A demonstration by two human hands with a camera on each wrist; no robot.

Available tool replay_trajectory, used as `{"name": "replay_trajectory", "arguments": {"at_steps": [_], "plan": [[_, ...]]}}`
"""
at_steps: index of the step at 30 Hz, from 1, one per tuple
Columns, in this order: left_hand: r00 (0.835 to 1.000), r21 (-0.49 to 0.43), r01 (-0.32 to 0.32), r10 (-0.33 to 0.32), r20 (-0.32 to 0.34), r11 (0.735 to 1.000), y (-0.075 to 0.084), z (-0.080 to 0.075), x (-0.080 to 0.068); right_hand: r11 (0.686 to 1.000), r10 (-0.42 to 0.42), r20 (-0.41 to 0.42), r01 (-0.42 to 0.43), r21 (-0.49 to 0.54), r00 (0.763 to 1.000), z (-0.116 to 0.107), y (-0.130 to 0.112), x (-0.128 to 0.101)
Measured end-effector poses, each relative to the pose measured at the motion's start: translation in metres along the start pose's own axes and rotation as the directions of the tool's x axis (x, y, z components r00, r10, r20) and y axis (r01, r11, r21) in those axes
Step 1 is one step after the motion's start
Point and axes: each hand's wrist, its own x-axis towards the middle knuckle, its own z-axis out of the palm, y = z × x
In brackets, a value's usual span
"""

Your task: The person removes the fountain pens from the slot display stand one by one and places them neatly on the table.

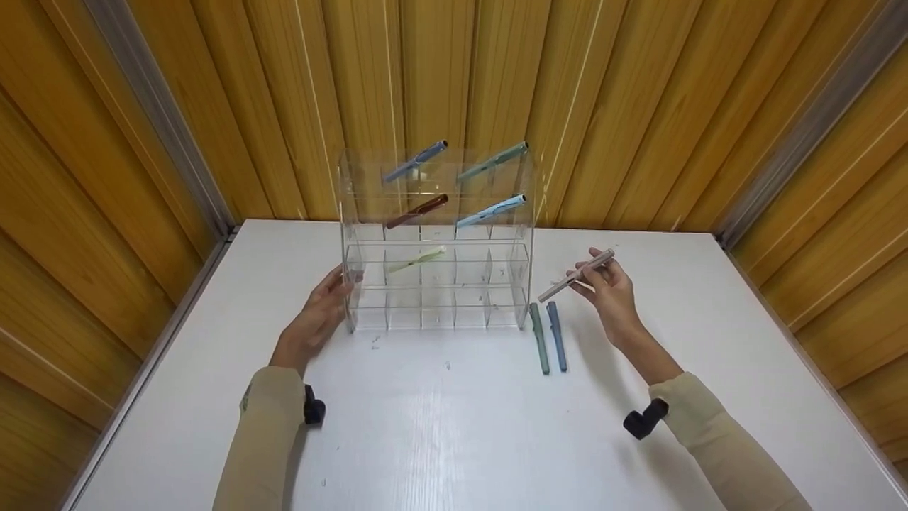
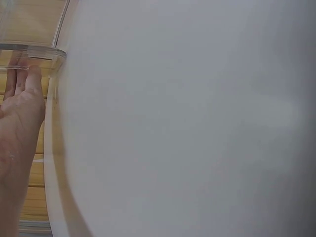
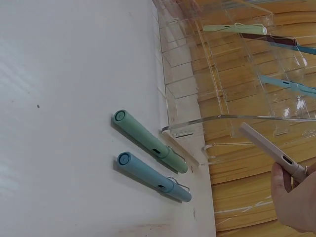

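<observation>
White bench tucked into a corner of ribbed wooden wall panels, with a clear acrylic rack standing near the back. The left hand lies against the rack's left side, fingers straight and close together, flat on the clear wall. The right hand is up just right of the rack, fingers pinching a grey pen that's tilted in the air. A green pen and a blue pen lie side by side on the bench by the rack's right front corner. Five more pens sit in the rack.
</observation>
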Motion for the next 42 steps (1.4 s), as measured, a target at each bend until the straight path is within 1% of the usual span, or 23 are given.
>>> {"name": "replay_trajectory", "arguments": {"at_steps": [4, 6, 12, 14, 18, 24, 31, 37, 41, 42], "plan": [[1.0, 0.03, 0.008, -0.008, -0.013, 1.0, 0.0, 0.001, 0.0, 0.999, 0.029, 0.002, -0.029, -0.027, 1.0, -0.009, 0.002, -0.002], [1.0, 0.038, 0.01, -0.009, -0.014, 0.999, 0.001, 0.001, 0.0, 0.999, 0.03, 0.002, -0.03, -0.034, 1.0, -0.013, 0.003, -0.003], [1.0, 0.004, -0.007, 0.007, 0.0, 1.0, -0.001, 0.0, 0.001, 0.999, 0.004, -0.01, -0.004, -0.042, 1.0, -0.023, 0.006, -0.004], [1.0, 0.016, -0.01, 0.009, 0.007, 1.0, 0.0, -0.001, 0.001, 0.999, 0.008, -0.017, -0.009, -0.051, 1.0, -0.025, 0.008, -0.003], [1.0, 0.038, 0.009, -0.008, -0.009, 0.999, -0.001, -0.001, 0.001, 0.997, 0.02, -0.031, -0.022, -0.072, 0.999, -0.028, 0.014, -0.002], [0.999, 0.018, 0.023, -0.022, -0.03, 1.0, 0.0, 0.0, 0.001, 0.993, 0.024, -0.041, -0.028, -0.114, 0.999, -0.031, 0.021, -0.002], [0.999, 0.009, 0.006, -0.005, -0.031, 1.0, 0.0, 0.002, 0.003, 0.988, 0.025, -0.029, -0.029, -0.15, 0.999, -0.035, 0.024, -0.002], [1.0, -0.011, 0.003, -0.004, -0.017, 1.0, 0.0, 0.0, 0.002, 0.985, 0.072, -0.017, -0.074, -0.158, 0.997, -0.039, 0.029, -0.001], [1.0, 0.008, 0.012, -0.012, -0.019, 1.0, 0.004, 0.0, 0.0, 0.979, 0.104, 0.004, -0.101, -0.178, 0.995, -0.04, 0.034, 0.0], [0.999, 0.014, 0.024, -0.024, -0.023, 1.0, 0.005, -0.001, 0.0, 0.977, 0.11, 0.009, -0.107, -0.185, 0.994, -0.04, 0.036, 0.0]]}}
